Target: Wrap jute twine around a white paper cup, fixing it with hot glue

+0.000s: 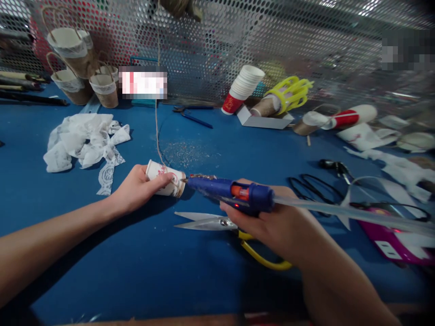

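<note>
Over table [136,262], cup [169,188] clamped in left hand [137,188], glue gun [217,189] gripped in right hand [273,219]

A single head-worn camera looks forward and down across the smooth blue tabletop [136,271], from above its near edge, which runs along the bottom of the view. It is close enough that the bare left hand [139,188] and bare right hand [282,226] appear large. Past the tabletop's far edge, it faces a silvery perforated metal panel [210,36].
</note>
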{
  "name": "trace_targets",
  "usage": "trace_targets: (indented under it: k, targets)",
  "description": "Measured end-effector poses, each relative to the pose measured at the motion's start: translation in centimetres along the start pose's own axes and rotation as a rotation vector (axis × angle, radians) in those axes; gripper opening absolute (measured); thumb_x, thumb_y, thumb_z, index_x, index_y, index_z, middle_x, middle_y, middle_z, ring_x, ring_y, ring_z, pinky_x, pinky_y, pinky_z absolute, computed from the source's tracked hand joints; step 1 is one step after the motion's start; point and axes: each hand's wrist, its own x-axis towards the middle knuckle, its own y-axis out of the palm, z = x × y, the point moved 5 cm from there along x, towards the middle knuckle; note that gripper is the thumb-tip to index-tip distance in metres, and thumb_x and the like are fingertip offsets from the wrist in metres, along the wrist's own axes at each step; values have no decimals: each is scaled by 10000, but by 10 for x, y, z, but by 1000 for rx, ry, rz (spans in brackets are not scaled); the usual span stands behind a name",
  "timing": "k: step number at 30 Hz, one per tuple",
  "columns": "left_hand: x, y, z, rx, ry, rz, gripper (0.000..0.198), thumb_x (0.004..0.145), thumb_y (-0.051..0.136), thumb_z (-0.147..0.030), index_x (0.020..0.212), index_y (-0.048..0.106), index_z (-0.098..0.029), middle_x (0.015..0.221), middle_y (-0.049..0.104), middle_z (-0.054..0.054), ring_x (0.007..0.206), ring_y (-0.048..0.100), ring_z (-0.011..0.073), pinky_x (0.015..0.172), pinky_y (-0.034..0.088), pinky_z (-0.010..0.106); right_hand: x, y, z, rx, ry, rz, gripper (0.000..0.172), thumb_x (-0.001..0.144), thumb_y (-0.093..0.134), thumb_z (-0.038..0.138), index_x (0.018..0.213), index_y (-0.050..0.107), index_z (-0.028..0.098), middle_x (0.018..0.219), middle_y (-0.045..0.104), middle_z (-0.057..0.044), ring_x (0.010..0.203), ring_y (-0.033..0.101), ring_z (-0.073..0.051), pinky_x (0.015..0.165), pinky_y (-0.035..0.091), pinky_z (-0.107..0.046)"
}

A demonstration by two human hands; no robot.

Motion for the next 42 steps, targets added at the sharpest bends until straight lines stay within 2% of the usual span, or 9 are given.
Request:
trace_targets:
  k: [3, 7, 14, 21, 31, 35, 38, 40, 42]
  targets:
    - [0, 1, 1, -17, -2, 5, 221, 712, 585, -337, 753, 675, -139, 716, 690, 24, 585, 579, 119, 527, 421, 171, 2, 2, 1, -83, -27, 37, 121, 732, 464, 264, 648, 546, 235, 511, 486, 10, 434, 415, -122, 456, 372, -269]
    - [-1, 1, 3, -40, 0, 11, 210, 720, 581, -322, 769, 675, -141, 746, 700, 26, 610, 592, 119, 565, 439, 168, 4, 1, 2, -101, -57, 15, 137, 741, 453, 255, 648, 547, 216, 535, 495, 2, 453, 431, -117, 476, 386, -261]
    - [-2, 2, 3, -26, 27, 27, 272, 722, 584, -360, 788, 670, -111, 755, 706, 47, 632, 608, 133, 590, 459, 188, -1, -3, 7, -125, -125, 32, 175, 753, 418, 238, 662, 559, 192, 496, 494, 9, 413, 416, -107, 414, 352, -239]
    - [-2, 0, 2, 15, 51, 12, 277, 727, 575, -356, 812, 669, -109, 785, 710, 49, 639, 617, 136, 571, 462, 184, -2, 1, 12, -393, -444, -4, 316, 812, 329, 199, 669, 610, 183, 524, 554, -25, 507, 500, -150, 484, 353, -273]
    - [-3, 2, 2, -12, 40, 28, 276, 731, 576, -342, 828, 670, -101, 817, 714, 64, 665, 631, 139, 604, 473, 185, -1, 1, 3, -322, -268, 47, 320, 809, 361, 264, 566, 555, 190, 471, 458, 4, 465, 416, -121, 486, 323, -272]
    - [-2, 2, 2, -12, 41, 20, 263, 728, 580, -339, 805, 668, -103, 812, 715, 57, 659, 631, 135, 590, 475, 177, -2, 2, 2, -289, -261, 39, 307, 796, 382, 277, 551, 546, 197, 473, 441, 7, 451, 394, -113, 466, 316, -262]
    - [-2, 2, 2, -10, 52, 16, 244, 727, 581, -330, 801, 668, -114, 811, 715, 42, 652, 627, 126, 570, 469, 160, 2, -1, -2, -233, -166, -14, 317, 788, 410, 260, 497, 513, 187, 463, 453, 9, 438, 405, -98, 460, 339, -242]
    - [-2, 2, 1, -10, 67, 19, 236, 729, 578, -326, 798, 669, -119, 795, 715, 33, 655, 626, 124, 571, 467, 156, 5, -1, -4, -196, -138, -3, 288, 771, 426, 252, 516, 540, 182, 432, 449, 21, 409, 404, -88, 429, 330, -228]
    - [-3, 2, 0, -5, 75, 17, 234, 726, 579, -326, 781, 671, -118, 769, 715, 29, 657, 626, 130, 573, 468, 158, 7, 1, -4, -190, -186, 52, 237, 747, 433, 249, 587, 594, 182, 410, 450, 32, 392, 405, -89, 403, 306, -226]
